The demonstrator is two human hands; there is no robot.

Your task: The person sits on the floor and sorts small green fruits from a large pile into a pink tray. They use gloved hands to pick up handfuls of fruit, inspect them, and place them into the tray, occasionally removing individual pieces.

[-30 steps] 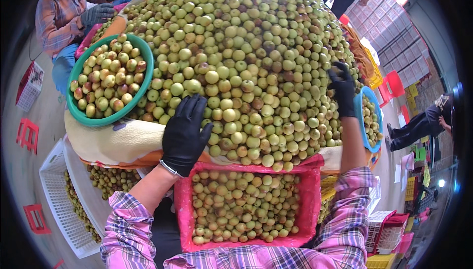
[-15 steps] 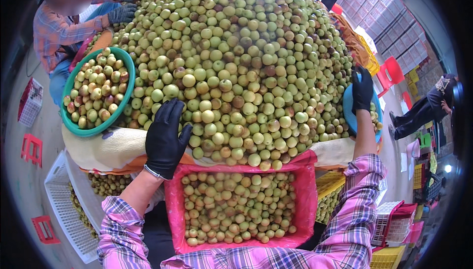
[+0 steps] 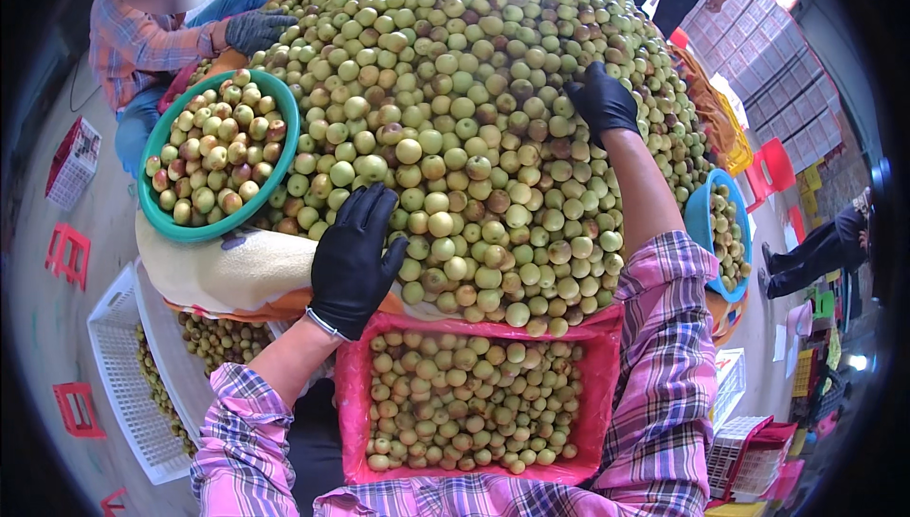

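A big heap of small round green-and-brown fruits, jujubes by their look, rises in front of me. My left hand, in a black glove, rests on the heap's near edge with fingers stretched out and thumb apart, holding nothing. Farther up on the right, my black-gloved right hand touches the heap, its visible fingers apart; its fingertips are partly hidden. Close below me, a crate with a pink liner contains many of the same fruits.
A green basin of redder fruits stands at left, a blue basin at right. A co-worker's gloved hand is on the heap's far left. A white crate and red stools are on the floor. Another person stands right.
My right hand has left the blue basin and moved left and up onto the heap. My left hand stays at the near edge. The whole view has shifted slightly.
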